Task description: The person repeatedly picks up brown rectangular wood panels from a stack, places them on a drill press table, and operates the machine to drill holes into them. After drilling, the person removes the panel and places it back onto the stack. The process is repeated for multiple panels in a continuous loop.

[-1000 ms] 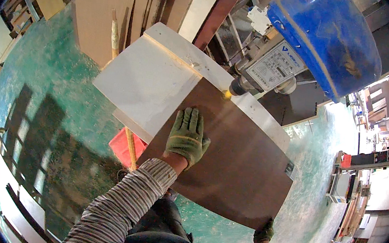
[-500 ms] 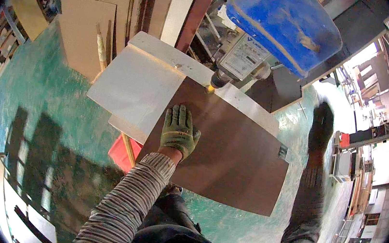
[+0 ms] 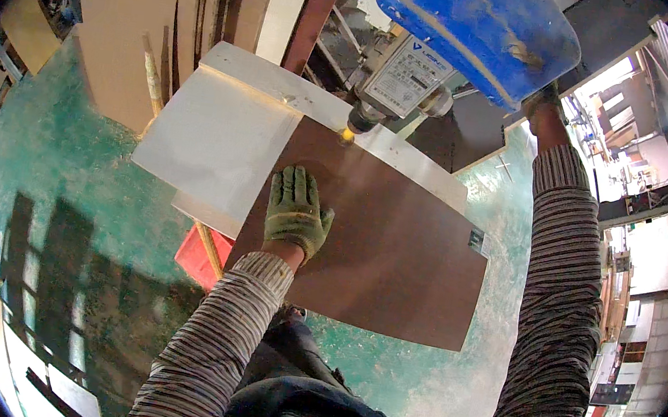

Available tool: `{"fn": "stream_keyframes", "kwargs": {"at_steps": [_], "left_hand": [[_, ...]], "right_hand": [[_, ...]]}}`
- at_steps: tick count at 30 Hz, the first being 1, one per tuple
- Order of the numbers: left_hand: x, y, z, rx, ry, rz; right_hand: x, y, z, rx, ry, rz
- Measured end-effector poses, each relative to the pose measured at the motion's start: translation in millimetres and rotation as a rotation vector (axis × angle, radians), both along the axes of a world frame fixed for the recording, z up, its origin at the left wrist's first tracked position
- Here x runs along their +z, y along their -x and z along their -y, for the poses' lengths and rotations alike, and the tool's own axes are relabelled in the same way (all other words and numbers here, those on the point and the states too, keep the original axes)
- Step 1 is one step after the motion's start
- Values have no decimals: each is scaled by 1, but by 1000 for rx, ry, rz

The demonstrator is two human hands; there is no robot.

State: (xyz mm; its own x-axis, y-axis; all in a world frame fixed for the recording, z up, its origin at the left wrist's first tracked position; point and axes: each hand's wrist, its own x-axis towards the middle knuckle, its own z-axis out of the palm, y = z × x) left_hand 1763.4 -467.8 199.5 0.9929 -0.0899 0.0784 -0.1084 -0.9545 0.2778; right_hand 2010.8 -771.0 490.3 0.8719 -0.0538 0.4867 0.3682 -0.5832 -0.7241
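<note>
My left hand, in a green work glove, lies flat on a brown panel with its fingers stretched out. The panel rests on a white board tabletop under a drill press with a blue cover. Just past my fingertips, the drill's chuck sits over the panel's far edge, where a yellow glow shows. My right hand is raised to the right side of the blue cover. Its fingers are dark and partly hidden there, so I cannot see what they hold.
Brown and white sheets lean upright at the far left. A red bin stands partly under the tabletop, beside a wooden leg. Green floor spreads to the left. Shelves with stacked boards line the right side.
My right hand has moved up and away from me to the side of the blue cover. My left hand stays flat on the panel. The whole view has shifted slightly.
</note>
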Motion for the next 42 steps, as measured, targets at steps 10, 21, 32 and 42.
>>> {"fn": "stream_keyframes", "kwargs": {"at_steps": [10, 21, 32, 42], "left_hand": [[9, 1, -3, 22, 2, -105], [-8, 0, -10, 2, 27, -23], [5, 0, 9, -45, 34, 18], [0, 4, -2, 17, -18, 3]], "right_hand": [[11, 128, -35, 401, 48, -1161], [-93, 155, -92, 82, -290, -877], [-200, 110, 8, 97, 361, -198], [-208, 132, -65, -106, -245, -322]]}}
